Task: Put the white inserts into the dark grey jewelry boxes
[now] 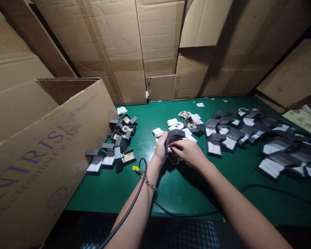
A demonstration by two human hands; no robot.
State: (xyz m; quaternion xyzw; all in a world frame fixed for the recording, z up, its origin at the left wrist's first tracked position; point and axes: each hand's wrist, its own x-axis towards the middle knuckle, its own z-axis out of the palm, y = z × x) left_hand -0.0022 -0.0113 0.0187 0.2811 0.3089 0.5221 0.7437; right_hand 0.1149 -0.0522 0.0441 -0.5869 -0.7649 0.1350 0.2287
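Both my hands meet over the middle of the green table [202, 180]. My left hand [160, 148] grips a small dark grey hinged box [174, 135] with its lid raised. My right hand [188, 150] has its fingers closed on the lower front of the same box. Small white cards and inserts [173, 122] lie just beyond the box.
A pile of open grey boxes [120, 141] sits at the left beside a large printed carton [41, 152]. Many more open grey boxes [251, 135] spread across the right. Cardboard sheets [158, 45] wall the back. A black cable [186, 213] crosses the near table edge.
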